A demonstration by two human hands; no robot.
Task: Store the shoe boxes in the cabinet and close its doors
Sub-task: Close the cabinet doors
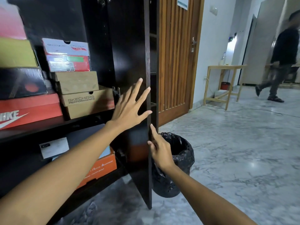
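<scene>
The dark cabinet's right door [139, 62] stands open, edge-on toward me. My left hand [129, 104] is spread flat against its inner face, fingers apart. My right hand [159, 150] touches the door's front edge lower down, its fingers wrapped behind the panel. Shoe boxes fill the shelves: a tan Skechers box [87, 104], a red Nike box [27, 109], a white and red box [67, 56] stacked above, and an orange box [100, 169] on the lower shelf [53, 125].
A bin with a black liner [177, 161] stands just behind the door. A slatted wooden door [175, 59] is to the right, a small wooden table [225, 83] farther off. A person [282, 59] walks across the marble floor at the far right.
</scene>
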